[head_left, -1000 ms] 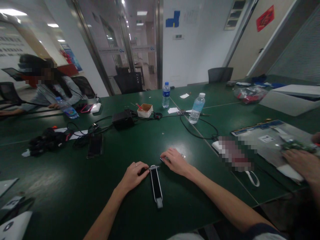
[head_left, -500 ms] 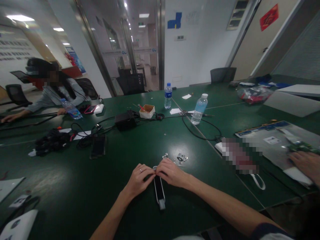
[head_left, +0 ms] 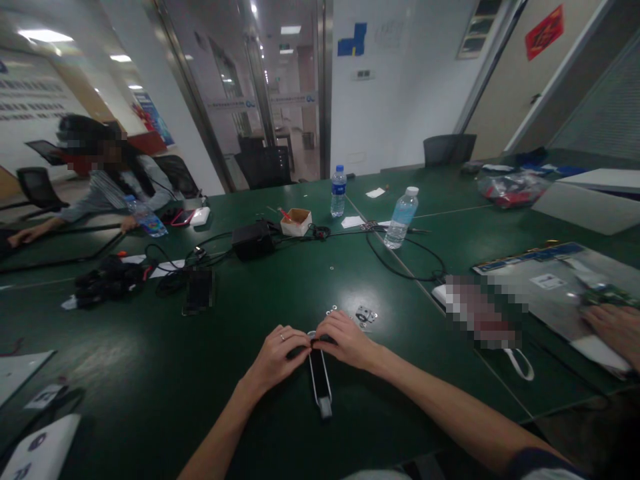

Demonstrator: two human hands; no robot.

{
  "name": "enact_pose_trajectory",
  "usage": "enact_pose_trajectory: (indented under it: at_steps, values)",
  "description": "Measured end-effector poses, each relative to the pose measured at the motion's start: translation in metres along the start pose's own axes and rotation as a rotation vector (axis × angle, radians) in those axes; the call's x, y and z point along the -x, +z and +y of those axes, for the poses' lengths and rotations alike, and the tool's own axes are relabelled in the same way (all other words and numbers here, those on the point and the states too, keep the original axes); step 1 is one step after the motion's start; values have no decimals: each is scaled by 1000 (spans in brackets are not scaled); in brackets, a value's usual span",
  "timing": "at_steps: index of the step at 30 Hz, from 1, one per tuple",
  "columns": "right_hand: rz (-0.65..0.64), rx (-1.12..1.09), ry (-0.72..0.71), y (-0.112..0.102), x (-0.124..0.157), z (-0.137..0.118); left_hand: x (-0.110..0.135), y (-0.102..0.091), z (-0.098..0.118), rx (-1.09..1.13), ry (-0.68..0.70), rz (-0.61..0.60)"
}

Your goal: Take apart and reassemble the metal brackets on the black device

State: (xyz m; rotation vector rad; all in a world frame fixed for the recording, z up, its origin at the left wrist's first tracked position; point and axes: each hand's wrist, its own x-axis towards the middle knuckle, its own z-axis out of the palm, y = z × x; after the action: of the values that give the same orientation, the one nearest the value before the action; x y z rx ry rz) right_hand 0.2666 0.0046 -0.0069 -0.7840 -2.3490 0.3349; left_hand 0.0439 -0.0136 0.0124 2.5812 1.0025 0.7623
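Observation:
A slim, long device [head_left: 321, 377] with a black face, a white rim and a grey near end lies on the green table in front of me. My left hand [head_left: 280, 353] has its thumb and fingers pinched at the device's far end, and a ring shows on one finger. From the right, my right hand [head_left: 345, 341] pinches at that same end, its fingertips meeting the left ones. Any small part between the fingertips is hidden. Just beyond my right hand lie small metal parts [head_left: 366, 315] and several tiny ring-shaped pieces.
Two water bottles [head_left: 339, 192] stand farther back, near an open small box [head_left: 296, 223] and a black power adapter [head_left: 253, 239]. Cables cross the table. On the right, another person's hand [head_left: 613, 330] rests by a flat metal panel [head_left: 545, 283]. Someone sits at far left.
The view has shifted slightly. Both hands stay at the device's far end, with barely any change in finger position.

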Motion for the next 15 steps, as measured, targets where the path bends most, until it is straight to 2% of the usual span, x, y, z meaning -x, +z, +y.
enact_pose_trajectory:
  at_steps: [8,15]
  values:
    - [-81,146,111,-13,-2,5,3,-20,-13,-63,-194,-95]
    - [-204,194,173,-17,-5,0,3,-16,-12,-40,-225,-175]
